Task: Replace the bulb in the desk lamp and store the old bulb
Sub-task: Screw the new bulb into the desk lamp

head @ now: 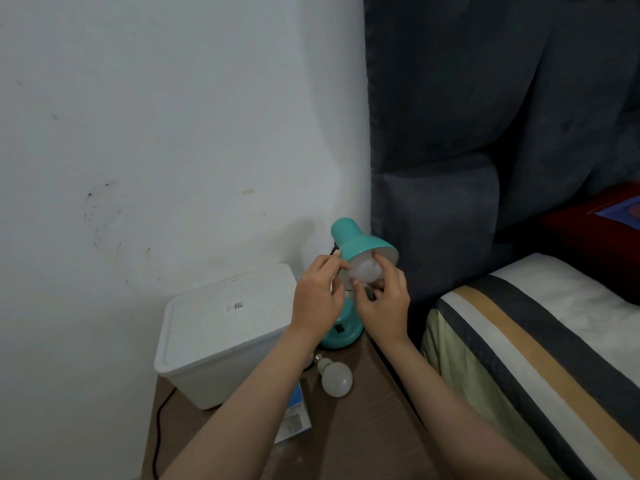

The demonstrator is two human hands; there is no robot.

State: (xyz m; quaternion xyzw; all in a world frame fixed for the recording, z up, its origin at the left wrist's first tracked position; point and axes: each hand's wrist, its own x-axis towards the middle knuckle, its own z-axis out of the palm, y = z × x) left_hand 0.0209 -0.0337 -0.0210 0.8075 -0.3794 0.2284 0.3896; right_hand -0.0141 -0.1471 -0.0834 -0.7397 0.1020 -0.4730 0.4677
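Observation:
A teal desk lamp [356, 239] stands at the back of a wooden bedside table [349, 441], its shade tilted toward me. A white bulb [363, 271] sits in the mouth of the shade. My right hand [382, 306] grips this bulb with thumb and fingers curled round it. My left hand [317, 296] holds the left rim of the shade with its fingertips. A second white bulb [335, 375] lies loose on the table in front of the lamp base [341, 332]. A blue and white bulb box [294, 417] lies under my left forearm.
A white lidded plastic bin [221, 334] fills the left part of the table against the wall. A black cord [157, 431] runs down the table's left edge. A bed with a striped cover [540, 358] and a dark padded headboard [485, 133] stands on the right.

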